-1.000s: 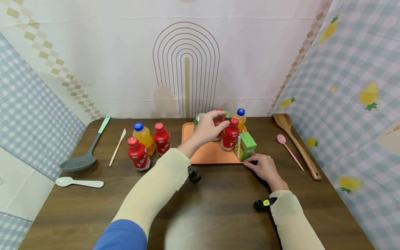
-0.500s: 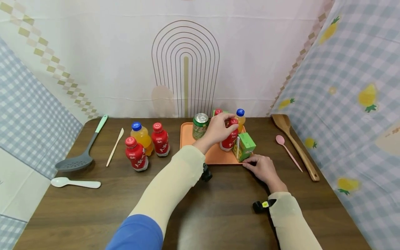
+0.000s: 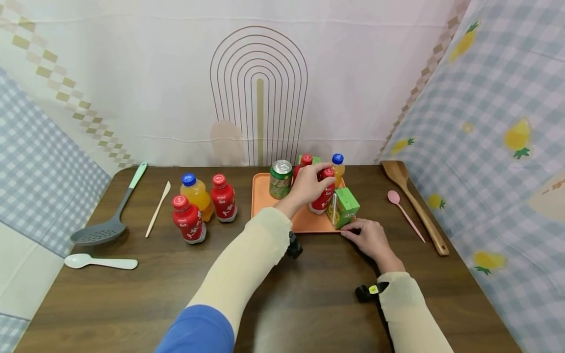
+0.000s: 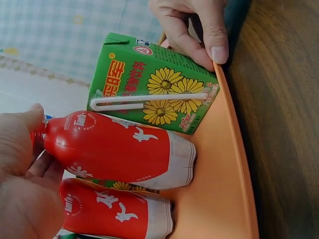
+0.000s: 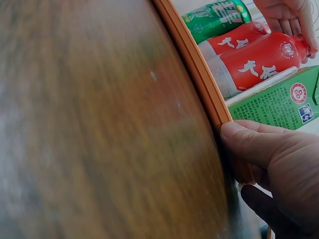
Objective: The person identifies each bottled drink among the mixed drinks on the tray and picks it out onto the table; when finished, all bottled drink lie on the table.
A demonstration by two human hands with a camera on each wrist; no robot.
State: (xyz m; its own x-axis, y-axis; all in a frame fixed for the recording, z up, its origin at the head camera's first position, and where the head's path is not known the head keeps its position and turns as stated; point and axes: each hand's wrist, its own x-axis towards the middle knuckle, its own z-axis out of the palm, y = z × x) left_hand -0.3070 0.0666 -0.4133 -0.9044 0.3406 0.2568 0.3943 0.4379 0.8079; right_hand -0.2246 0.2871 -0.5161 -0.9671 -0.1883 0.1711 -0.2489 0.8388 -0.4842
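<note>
My left hand (image 3: pixel 305 187) pinches the capped neck of a red bottle (image 4: pixel 124 147) that stands on an orange tray (image 3: pixel 260 193). My right hand (image 3: pixel 370 241) grips the tray's near right corner, its thumb on the rim in the right wrist view. Beside that corner stands a green juice box (image 4: pixel 159 84) with a white straw on its side. Partly hidden behind my left hand is another red bottle (image 4: pixel 117 211). A green can (image 3: pixel 280 180) is at the tray's left, and an orange drink bottle (image 3: pixel 338 170) with a blue cap is at the back right.
Left of the tray stand two red bottles (image 3: pixel 190 220) (image 3: pixel 223 198) and an orange drink bottle (image 3: pixel 197 193). Further left lie a slotted turner (image 3: pixel 101 231), a wooden knife (image 3: pixel 158 210) and a white spoon (image 3: pixel 103 262). A pink spoon (image 3: pixel 406 215) and a wooden spatula (image 3: pixel 415 206) lie right.
My left hand has moved right, from beside the front red bottle to its cap, uncovering the green can. My right hand has stayed at the tray corner.
</note>
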